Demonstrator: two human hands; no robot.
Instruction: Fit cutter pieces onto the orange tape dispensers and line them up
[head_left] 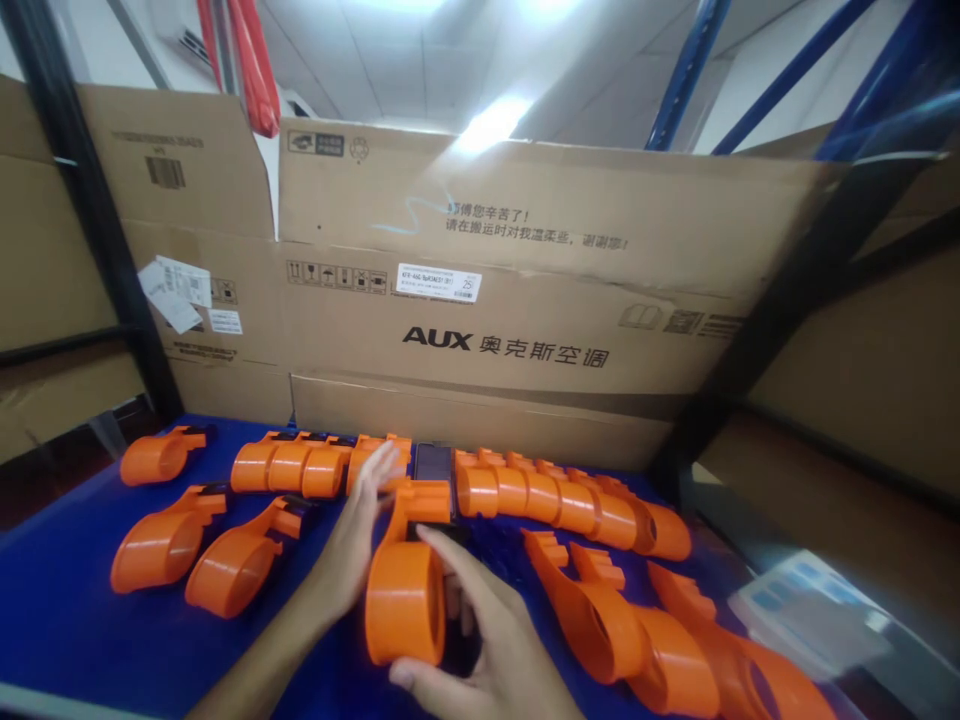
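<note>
In the head view my right hand grips an orange plastic part at the lower middle. The part has a wide round ring below and a narrow arm with a ridged block on top. My thumb presses near the ring's lower edge, and my index finger reaches toward the dark area by the arm. My left hand is just left of the part, fingers stretched upward, overlapping the row behind. Whether its fingertips touch anything, I cannot tell. Similar orange parts with dark ends lie on the left.
On the blue surface, several more orange rings stand in a back row, and others without dark ends lie right. A dark square object sits between the rows. Cardboard walls the back; a clear plastic box is at right.
</note>
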